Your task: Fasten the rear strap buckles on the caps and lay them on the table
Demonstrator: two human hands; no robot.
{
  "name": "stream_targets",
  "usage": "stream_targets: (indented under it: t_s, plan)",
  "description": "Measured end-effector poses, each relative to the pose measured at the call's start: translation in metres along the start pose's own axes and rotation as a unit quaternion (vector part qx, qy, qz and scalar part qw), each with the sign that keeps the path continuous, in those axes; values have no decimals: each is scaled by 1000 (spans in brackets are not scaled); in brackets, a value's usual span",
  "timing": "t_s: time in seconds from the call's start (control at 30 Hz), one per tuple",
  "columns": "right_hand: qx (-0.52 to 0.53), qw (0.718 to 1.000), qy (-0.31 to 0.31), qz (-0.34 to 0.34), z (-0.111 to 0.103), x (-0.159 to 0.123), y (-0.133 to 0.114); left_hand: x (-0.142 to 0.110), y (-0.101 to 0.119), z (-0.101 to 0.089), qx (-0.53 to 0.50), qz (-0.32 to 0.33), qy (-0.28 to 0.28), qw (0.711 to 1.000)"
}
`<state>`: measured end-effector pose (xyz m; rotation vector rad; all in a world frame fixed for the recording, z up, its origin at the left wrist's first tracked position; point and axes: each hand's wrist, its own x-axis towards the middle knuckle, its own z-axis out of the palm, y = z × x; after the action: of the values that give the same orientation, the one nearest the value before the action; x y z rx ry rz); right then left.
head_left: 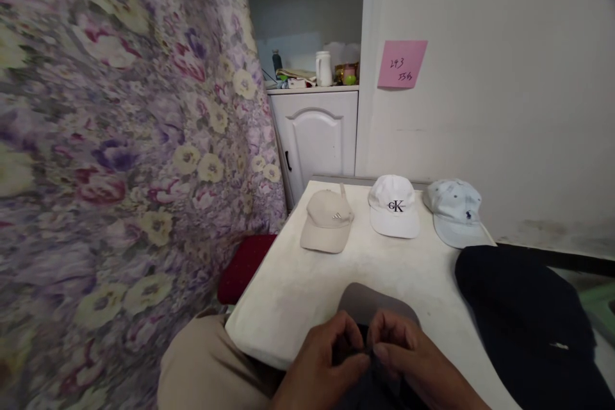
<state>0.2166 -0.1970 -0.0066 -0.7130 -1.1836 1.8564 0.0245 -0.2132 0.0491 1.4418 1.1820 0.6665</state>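
Observation:
A dark cap with a grey brim (377,302) lies at the table's near edge, brim facing away from me. My left hand (331,349) is closed, thumb and fingers pinching a dark part of this cap. Close beside it, my right hand (406,346) pinches the same part, its fingertips almost meeting the left ones. Which part they grip is hard to make out, since the fingers cover most of the cap's body. Farther back stand a beige cap (327,221), a white cap with black letters (394,206) and a pale blue cap (455,213).
A large navy cap (523,320) covers the table's right side. The caps rest on a cream-covered table (288,307). A floral curtain (120,173) hangs at the left, above a red seat (243,266). Behind are a white cabinet (319,134) and a pink note (402,64).

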Motion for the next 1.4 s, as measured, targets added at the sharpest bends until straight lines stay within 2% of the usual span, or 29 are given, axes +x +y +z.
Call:
stream_targets:
  t_s: [0.23,0.43,0.63,0.87,1.1,1.4]
  plan:
    - [-69,998,6,-14,0,-4,0,8,-18,-1,-55,8,-5,998]
    - [-171,984,46,-13,9,-6,-7,8,-18,-7,-69,17,-15,997]
    - [-181,982,52,-21,12,-5,-7,-4,-5,-11,-51,59,11,997]
    - [-209,976,55,-9,12,-6,-6,-9,-8,1,-19,24,37,999]
    - [-237,970,61,4,15,-8,-9,-3,-18,2,-42,6,15,999]
    - [-201,978,61,9,15,-10,-4,-3,-24,-3,-87,3,1,996]
